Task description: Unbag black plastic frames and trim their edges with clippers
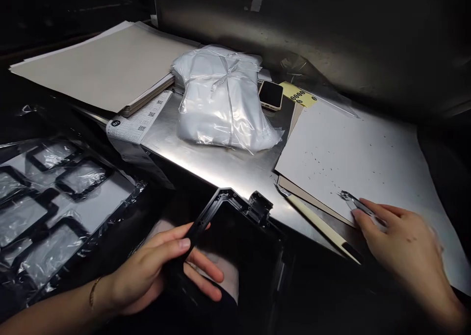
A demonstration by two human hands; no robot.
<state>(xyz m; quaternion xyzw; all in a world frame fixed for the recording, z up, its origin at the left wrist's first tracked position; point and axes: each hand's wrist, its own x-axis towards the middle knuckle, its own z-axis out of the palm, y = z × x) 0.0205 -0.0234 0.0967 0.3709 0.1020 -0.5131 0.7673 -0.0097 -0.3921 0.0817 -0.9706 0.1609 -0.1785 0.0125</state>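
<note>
My left hand (150,266) grips one side of a black plastic frame (211,212), thumb on top and lower fingers spread behind it. The frame is held tilted in front of the table edge. It has a raised, curved block on its upper side, and its lower part fades into the dark. My right hand (403,242) pinches a small silver nail clipper (364,210) over the corner of a white sheet (342,143). Small dark scraps are scattered on that sheet. Just left of the right hand lies a slim cream-handled tool (316,222).
A tied bundle of clear plastic bags (221,99) sits mid-table, with a phone (271,94) and yellow sticker sheet (300,94) behind. Stacked grey boards (99,70) stand back left, above a printed label sheet (143,119). Several plastic-covered black frames (79,178) lie at left. A metal wall (312,40) rises behind.
</note>
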